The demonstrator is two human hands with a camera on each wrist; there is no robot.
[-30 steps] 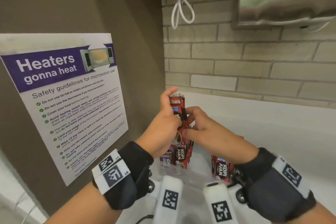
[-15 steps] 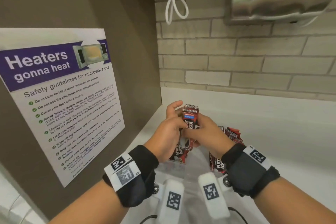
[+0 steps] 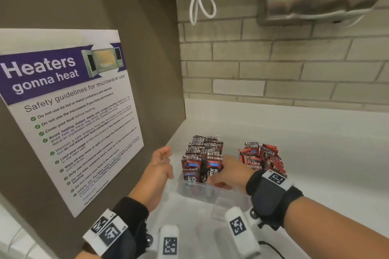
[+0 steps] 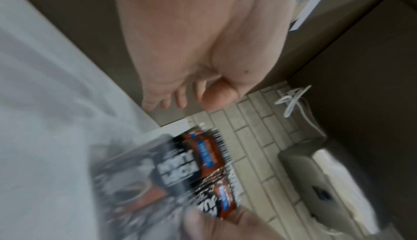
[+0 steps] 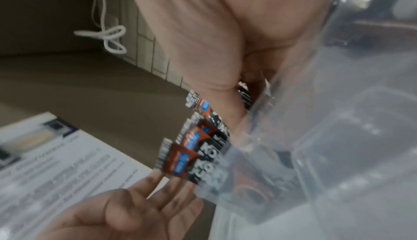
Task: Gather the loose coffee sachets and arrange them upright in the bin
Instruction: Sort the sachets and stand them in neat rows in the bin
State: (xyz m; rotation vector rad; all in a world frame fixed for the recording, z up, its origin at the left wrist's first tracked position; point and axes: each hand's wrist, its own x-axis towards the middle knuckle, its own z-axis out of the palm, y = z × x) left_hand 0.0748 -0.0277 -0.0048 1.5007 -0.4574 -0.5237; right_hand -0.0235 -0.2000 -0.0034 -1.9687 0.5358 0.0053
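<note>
Right hand (image 3: 228,171) grip inside bin (image 3: 195,190) beside "100%"-labelled sachets (image 3: 203,156).

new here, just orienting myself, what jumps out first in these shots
The red coffee sachets standing packed in the clear bin at the counter's corner, with the right hand reaching among them. On the left wall hangs a big purple microwave safety poster; the left hand hovers open beside the bin.

Black wrist cuffs (image 3: 271,200), white marker tags, prob. cams
</note>
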